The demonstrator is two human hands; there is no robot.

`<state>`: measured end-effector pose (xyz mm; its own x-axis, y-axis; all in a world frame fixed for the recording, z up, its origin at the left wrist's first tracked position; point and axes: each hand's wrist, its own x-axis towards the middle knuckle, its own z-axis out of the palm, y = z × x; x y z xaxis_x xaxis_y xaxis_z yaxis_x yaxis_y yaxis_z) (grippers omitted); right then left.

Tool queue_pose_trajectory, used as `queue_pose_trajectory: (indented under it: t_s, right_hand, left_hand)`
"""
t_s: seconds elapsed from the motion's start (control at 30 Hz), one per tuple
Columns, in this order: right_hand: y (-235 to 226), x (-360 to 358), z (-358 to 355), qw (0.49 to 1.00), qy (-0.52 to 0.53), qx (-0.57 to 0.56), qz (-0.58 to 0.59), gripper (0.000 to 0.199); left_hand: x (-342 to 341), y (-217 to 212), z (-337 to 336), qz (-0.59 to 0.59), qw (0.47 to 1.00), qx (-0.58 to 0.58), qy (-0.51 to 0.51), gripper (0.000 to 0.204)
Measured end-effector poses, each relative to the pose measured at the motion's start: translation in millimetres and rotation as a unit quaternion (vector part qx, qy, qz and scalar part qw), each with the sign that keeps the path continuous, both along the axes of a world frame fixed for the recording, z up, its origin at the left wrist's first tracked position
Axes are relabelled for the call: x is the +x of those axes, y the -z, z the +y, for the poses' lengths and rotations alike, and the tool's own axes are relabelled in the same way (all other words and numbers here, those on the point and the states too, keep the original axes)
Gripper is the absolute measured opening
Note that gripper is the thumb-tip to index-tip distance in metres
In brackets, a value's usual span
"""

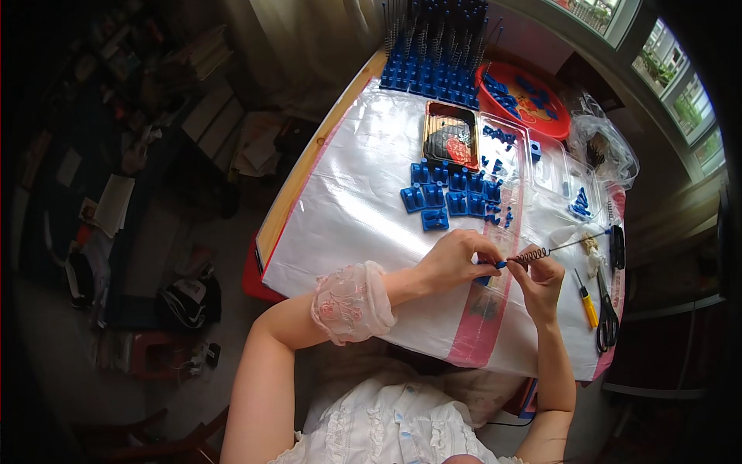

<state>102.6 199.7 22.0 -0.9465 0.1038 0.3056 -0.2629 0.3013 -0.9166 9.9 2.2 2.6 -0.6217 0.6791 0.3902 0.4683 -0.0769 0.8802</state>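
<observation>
My left hand (460, 259) pinches a small blue plastic piece (502, 264) between thumb and fingers. Close against it, my right hand (539, 280) grips a dark coil spring (533, 254), from which a thin rod runs off to the right and ends in a small blue tip. The two hands nearly meet above the table, and the blue piece is at the spring's near end. Just beyond them stand several blue plastic bases (457, 203) with upright parts. Another blue part (482, 280) lies partly hidden under my left fingers.
At the back are rows of blue bases with springs (430, 73). A red basin (516, 69) of blue parts, a black tray (452, 108) and clear plastic trays (550, 172) stand nearer. On the right lie a yellow-handled screwdriver (589, 308) and black scissors (607, 325).
</observation>
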Motion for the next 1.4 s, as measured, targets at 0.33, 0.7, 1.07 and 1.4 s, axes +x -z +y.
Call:
queue_pose_trajectory:
  t_s: [0.33, 0.7, 1.07, 1.4]
  right_hand:
    - [6.9, -3.1, 6.5, 0.999, -0.014, -0.031, 0.011, 0.013]
    - [8.4, -2.3, 4.2, 1.000, 0.000, -0.023, 0.009, 0.010]
    - [5.6, -0.5, 2.9, 0.999, 0.004, -0.037, 0.000, 0.011]
    - [5.2, 1.9, 4.0, 0.999, 0.012, -0.031, -0.003, 0.013]
  left_hand:
    - [-2.2, 4.1, 1.3, 0.001, 1.000, -0.002, -0.001, 0.019]
    - [-4.7, 6.8, 0.4, 0.048, 0.998, -0.007, -0.027, 0.019]
    - [-1.0, 4.9, -0.5, 0.060, 0.998, -0.005, -0.025, 0.022]
    - [-0.7, 3.9, 1.0, 0.064, 0.998, -0.008, -0.024, 0.021]
